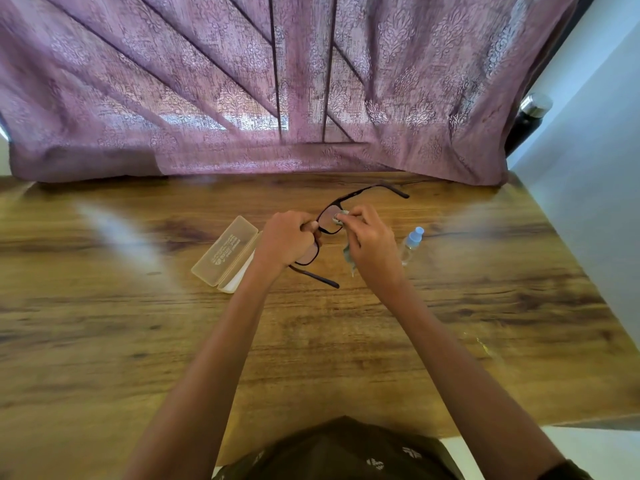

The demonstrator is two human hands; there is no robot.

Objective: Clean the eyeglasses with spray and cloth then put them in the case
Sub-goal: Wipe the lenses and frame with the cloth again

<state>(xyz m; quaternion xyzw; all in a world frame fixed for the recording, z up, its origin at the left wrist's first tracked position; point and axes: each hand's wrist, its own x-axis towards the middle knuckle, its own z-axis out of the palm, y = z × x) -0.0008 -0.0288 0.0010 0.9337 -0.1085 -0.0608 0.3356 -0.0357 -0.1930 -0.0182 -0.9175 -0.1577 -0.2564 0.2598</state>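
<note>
Dark-framed eyeglasses [329,223] hang above the wooden table [138,323] with both temples unfolded. My left hand [285,237] grips the frame near its bridge and covers part of one lens. My right hand [369,242] pinches a small grey cloth [341,218] against the far lens, and the cloth's tail hangs below the palm. A beige case [225,256] lies open on the table left of my hands. To the right of my right hand a small clear spray bottle [410,245] with a light blue cap is partly hidden by that hand.
A purple patterned curtain [277,98] hangs along the table's far edge. A dark bottle with a metal cap [528,119] stands at the back right beside a pale wall [588,185]. The table's right edge runs close to that wall.
</note>
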